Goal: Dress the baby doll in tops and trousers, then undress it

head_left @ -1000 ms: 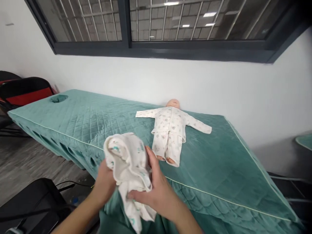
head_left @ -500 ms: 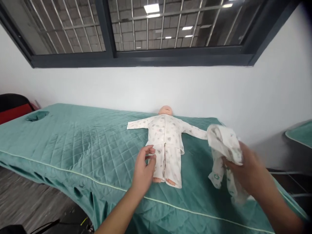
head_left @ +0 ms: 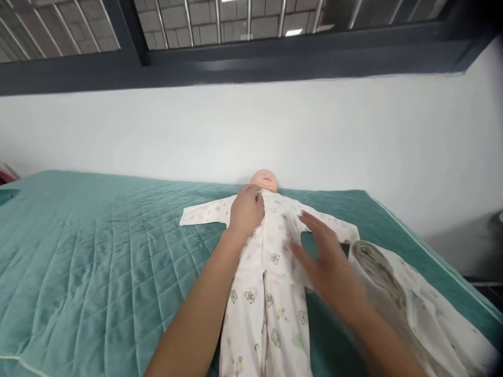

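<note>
A baby doll [head_left: 266, 179] in white printed pyjamas [head_left: 267, 272] lies on its back on a teal quilted table [head_left: 98, 246], head toward the wall. My left hand [head_left: 246, 210] rests at the doll's collar, fingers curled on the pyjama cloth near the neck. My right hand [head_left: 328, 262] hovers above the doll's chest and the sleeve toward the right, fingers spread, blurred by motion, holding nothing. A loose white printed garment [head_left: 408, 303] lies on the table to the right of the doll.
A white wall [head_left: 251, 131] runs behind the table under a dark-framed window [head_left: 236, 57]. The table's right edge [head_left: 432, 251] drops away beside the loose garment. The teal cover stretches far to the left.
My right hand has let go of the loose garment, which now lies on the table at the right. My left hand moved from the doll's legs up to its collar. The view moved closer.
</note>
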{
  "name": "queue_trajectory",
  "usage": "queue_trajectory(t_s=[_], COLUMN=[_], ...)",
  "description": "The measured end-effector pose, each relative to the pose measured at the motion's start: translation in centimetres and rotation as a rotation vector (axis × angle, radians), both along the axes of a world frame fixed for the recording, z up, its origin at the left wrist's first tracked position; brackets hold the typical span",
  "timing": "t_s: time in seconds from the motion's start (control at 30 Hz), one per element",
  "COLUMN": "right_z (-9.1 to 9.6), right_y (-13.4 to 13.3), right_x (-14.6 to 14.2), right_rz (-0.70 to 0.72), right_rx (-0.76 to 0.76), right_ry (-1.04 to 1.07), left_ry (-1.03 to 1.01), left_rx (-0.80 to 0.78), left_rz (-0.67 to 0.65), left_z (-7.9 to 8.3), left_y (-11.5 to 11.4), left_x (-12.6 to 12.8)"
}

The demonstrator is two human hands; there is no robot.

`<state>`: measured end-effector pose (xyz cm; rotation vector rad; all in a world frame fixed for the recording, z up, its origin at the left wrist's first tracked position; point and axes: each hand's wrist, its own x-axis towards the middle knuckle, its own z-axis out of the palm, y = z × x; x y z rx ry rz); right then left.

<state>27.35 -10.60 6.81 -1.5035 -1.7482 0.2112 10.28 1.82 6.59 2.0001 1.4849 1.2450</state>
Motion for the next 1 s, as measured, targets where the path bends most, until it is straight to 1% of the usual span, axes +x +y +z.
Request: queue_trajectory(t_s=[0.03, 0.07, 0.13, 0.17, 0.23, 0.3, 0.4, 0.7, 1.0], right_z=[0.2, 0.2, -0.2, -0.6, -1.6, -2.3, -2.7, -2.1, -1.9], right_y=[2.3, 4.4, 7.8, 8.9, 9.9, 9.9, 9.3, 9.2, 9.3], right_x=[-1.3, -2.3, -3.5, -3.7, -3.6, -3.2, -2.8, -3.1, -3.1], right_rz=[0.003, -0.004, 0.009, 0.038, 0.11, 0.155, 0.154, 0.158, 0.177], right_rx=[-0.06, -0.089, -0.092, -0.102, -0.119, -0.135, -0.126, -0.114, -0.177], right_ry=[0.088, 0.151, 0.186, 0.187, 0.194, 0.215, 0.231, 0.165, 0.1], left_ry=[0.033, 0.052, 0.051, 0.033, -0.011, -0.042, -0.07, -0.113, -0.098], left_rx=[-0.02, -0.029, -0.032, -0.032, -0.045, -0.059, -0.065, -0.049, -0.062], left_rz=[-0.01, -0.016, -0.028, -0.033, -0.037, -0.036, -0.034, -0.046, -0.054], left_z=[-0.2, -0.4, -1.0, -1.2, -1.6, -1.8, -1.8, -2.0, -1.6], left_y=[0.4, 0.5, 0.2, 0.0, -0.5, -0.6, -0.6, -0.5, -0.7], left_x=[0.2, 0.2, 0.1, 0.0, -0.3, -0.4, -0.4, -0.4, -0.4])
